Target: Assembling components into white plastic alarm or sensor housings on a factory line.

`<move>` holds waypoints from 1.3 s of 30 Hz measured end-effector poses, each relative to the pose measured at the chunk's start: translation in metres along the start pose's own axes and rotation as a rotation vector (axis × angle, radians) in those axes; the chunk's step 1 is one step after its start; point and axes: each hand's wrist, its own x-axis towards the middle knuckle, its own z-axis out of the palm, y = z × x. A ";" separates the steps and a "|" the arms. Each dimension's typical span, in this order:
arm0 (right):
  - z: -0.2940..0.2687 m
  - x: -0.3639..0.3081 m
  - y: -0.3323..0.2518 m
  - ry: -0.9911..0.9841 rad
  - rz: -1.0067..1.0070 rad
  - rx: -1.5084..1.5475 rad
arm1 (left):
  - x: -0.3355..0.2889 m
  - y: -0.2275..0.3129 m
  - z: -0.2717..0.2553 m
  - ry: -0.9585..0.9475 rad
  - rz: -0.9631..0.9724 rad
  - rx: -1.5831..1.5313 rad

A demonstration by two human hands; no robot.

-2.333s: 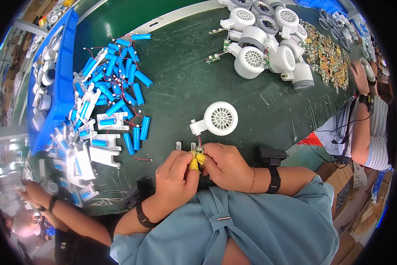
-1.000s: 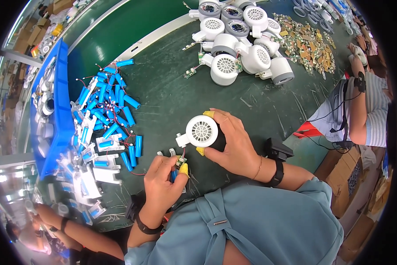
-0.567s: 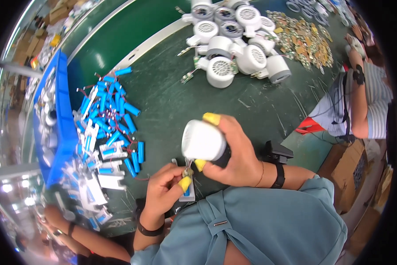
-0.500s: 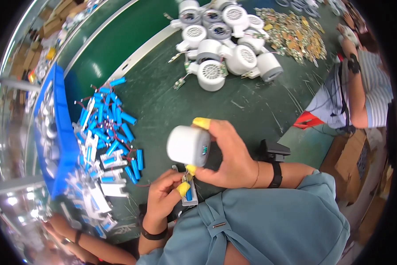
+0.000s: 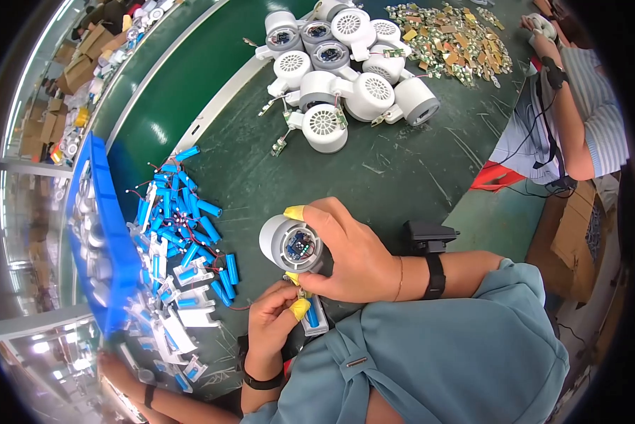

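My right hand, with yellow finger covers, is closed around a white, grey-rimmed round fan housing. Its open face is turned up, and a small circuit board with wires shows inside. Just below, my left hand pinches the upper end of a white plastic handle piece with a blue battery cell lying in it. A yellow cover is on the left thumb. My fingers hide where the housing and the handle piece come together, so I cannot tell whether they are joined.
Blue wired batteries lie heaped at left, above white handle pieces. A blue bin stands beyond them. White fan units and small circuit boards cover the far side. Co-workers' arms show at right and lower left.
My right hand has tipped the fan housing, so its open face with the circuit board now points up instead of sideways. My left hand keeps its pinch on the handle piece.
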 end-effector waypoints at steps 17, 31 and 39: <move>-0.003 -0.013 0.016 -0.272 0.408 0.888 | -0.004 0.017 0.013 0.261 0.376 0.718; 0.006 0.000 0.001 -0.067 0.128 0.149 | -0.001 -0.002 0.003 0.243 0.270 0.498; 0.008 0.000 0.003 -0.091 0.159 0.154 | 0.000 0.002 0.003 0.247 0.226 0.483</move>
